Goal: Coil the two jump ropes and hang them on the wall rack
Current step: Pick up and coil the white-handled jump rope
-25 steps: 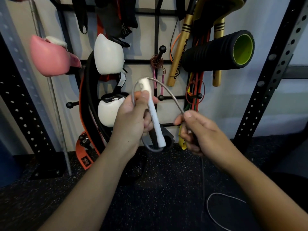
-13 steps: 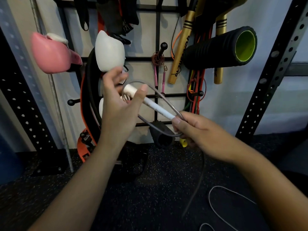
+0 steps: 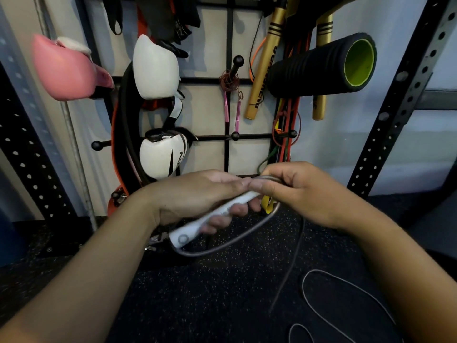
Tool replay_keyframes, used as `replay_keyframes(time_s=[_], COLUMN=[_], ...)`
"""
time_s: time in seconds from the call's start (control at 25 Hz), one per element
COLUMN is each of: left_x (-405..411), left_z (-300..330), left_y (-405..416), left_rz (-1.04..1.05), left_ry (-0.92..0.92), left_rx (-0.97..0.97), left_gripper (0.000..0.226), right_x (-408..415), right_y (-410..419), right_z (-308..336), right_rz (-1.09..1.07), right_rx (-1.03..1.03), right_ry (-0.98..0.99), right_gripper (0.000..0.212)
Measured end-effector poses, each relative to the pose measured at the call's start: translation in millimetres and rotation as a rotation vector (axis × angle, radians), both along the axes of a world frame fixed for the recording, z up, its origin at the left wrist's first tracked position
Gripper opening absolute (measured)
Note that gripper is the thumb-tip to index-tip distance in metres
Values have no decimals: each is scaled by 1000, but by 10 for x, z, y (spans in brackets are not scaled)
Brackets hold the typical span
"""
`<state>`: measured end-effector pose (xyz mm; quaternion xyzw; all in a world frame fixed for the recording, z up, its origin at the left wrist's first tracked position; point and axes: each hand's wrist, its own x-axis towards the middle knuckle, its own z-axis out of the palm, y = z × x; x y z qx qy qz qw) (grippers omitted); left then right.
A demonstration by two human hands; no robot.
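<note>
One jump rope in hand, coiling begun. Left hand (image 3: 197, 194) wrapped around white handle (image 3: 210, 219); grey cord (image 3: 230, 243) looped beneath; right hand (image 3: 304, 191) pinching cord beside the left fingertips. Remainder trails on rubber floor (image 3: 197, 305). Cord judged light, springy, slick: grip at handle, pinch each loop.

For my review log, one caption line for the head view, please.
Left hand grips a white jump rope handle while the right hand pinches its grey cord below the wall rack.
</note>
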<state>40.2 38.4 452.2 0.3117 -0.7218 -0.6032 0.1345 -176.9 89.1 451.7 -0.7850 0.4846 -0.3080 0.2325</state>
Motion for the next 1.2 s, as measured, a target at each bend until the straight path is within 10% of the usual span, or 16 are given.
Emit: replay_keyframes(time_s=[0.32,0.72,1.04,1.2], left_x=[-87,-362,-514,-202], left_z=[-14,79,-122,-12], left_y=[49,49,168,-23], left_rz=[140,707,760,799], left_ry=[154,1370,1126,816], left_rx=[-146,286,-80,-334], left_gripper=[39,44,42,6], right_x=[-134,163,717,297], right_y=[-4,-9,130,35], right_z=[16,-282,-352,-86], right_rz=[-66,-13,-214,-258], right_rx=[74,217,3,-63], right_ry=[-397,-686,-860,-571], right_gripper=[41,48,27,32])
